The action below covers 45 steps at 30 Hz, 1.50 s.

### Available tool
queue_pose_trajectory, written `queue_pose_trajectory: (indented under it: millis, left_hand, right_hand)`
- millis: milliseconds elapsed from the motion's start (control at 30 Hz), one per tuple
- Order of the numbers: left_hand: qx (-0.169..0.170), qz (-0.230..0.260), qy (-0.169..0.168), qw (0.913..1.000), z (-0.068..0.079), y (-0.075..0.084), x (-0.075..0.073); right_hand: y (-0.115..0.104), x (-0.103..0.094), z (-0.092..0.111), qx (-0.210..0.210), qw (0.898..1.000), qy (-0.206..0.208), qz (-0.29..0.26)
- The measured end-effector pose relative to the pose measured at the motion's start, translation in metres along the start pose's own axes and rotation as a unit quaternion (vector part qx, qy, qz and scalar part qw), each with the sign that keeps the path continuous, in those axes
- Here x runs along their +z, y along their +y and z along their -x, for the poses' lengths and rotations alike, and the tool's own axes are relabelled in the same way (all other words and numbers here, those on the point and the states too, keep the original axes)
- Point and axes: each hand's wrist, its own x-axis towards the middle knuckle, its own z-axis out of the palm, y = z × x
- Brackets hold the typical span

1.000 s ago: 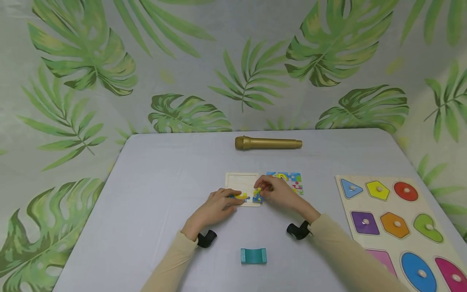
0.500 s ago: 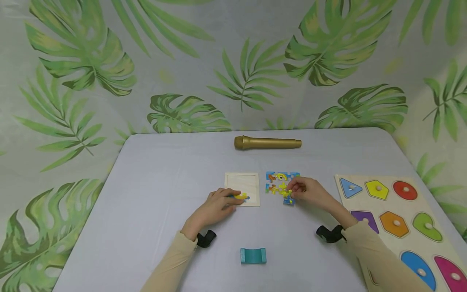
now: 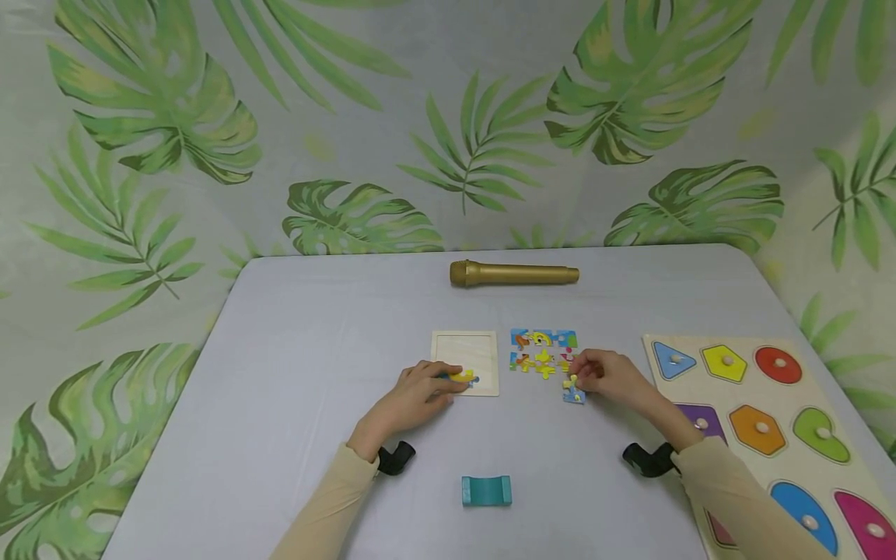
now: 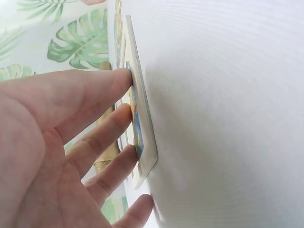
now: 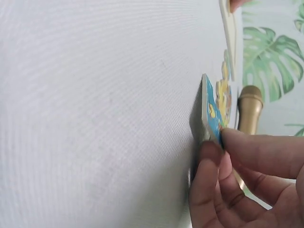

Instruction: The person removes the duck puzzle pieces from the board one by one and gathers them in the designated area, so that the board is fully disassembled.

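Note:
A jigsaw piece (image 3: pixel 574 391), blue with some yellow, is pinched between the thumb and fingers of my right hand (image 3: pixel 610 378). In the right wrist view the piece (image 5: pixel 212 109) tilts up a little from the cloth. More jigsaw pieces (image 3: pixel 542 338) lie in rows just beyond that hand, blue along the back and yellow in the middle. My left hand (image 3: pixel 420 390) rests on the lower left of the square wooden puzzle tray (image 3: pixel 465 347). Its fairly straight fingertips press on the yellow-and-blue pieces (image 4: pixel 136 118) lying in the tray, partly covering them.
A gold microphone (image 3: pixel 514 274) lies behind the puzzle. Near the front stands a teal curved block (image 3: pixel 486 491). On the right a large shape board (image 3: pixel 747 395) with knobbed pieces lies partly under my right forearm. Both wrists carry black cameras (image 3: pixel 397 459).
The right hand has carried the piece from the tray's lower right corner to the right, to the near right end of the loose pieces. The left hand stays in place.

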Motion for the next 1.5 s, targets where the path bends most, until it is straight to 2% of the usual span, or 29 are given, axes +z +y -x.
queue_pose_trajectory:
  millis: [367, 533, 667, 933, 1167, 1300, 1500]
  left_hand:
    - [-0.005, 0.005, -0.002, 1.0, 0.001, 0.002, 0.0]
    - [-0.005, -0.01, -0.001, 0.9999, 0.002, 0.001, 0.0]
    - [-0.006, -0.017, -0.004, 0.9998, 0.003, 0.0, 0.0]
    - [0.001, -0.007, 0.004, 1.0, 0.012, -0.005, -0.008]
    - [0.018, 0.007, 0.015, 0.9997, 0.017, -0.014, -0.013]
    - [0.024, 0.01, 0.016, 0.9995, 0.017, -0.016, -0.013]
    - [0.028, 0.014, 0.022, 0.9993, 0.017, -0.015, -0.013]
  right_hand:
    - [-0.001, 0.005, 0.002, -0.027, 0.997, 0.027, 0.063]
    - [-0.005, 0.004, 0.003, -0.037, 0.997, 0.039, 0.064]
    - [-0.017, 0.007, -0.001, -0.064, 0.996, 0.04, 0.05]
    - [-0.047, 0.034, -0.024, -0.116, 0.993, 0.005, 0.015]
    - [-0.073, 0.065, -0.047, -0.175, 0.984, -0.022, -0.005]
    - [-0.082, 0.077, -0.056, -0.167, 0.985, -0.044, -0.02]
    - [-0.089, 0.084, -0.062, -0.165, 0.984, -0.064, -0.012]
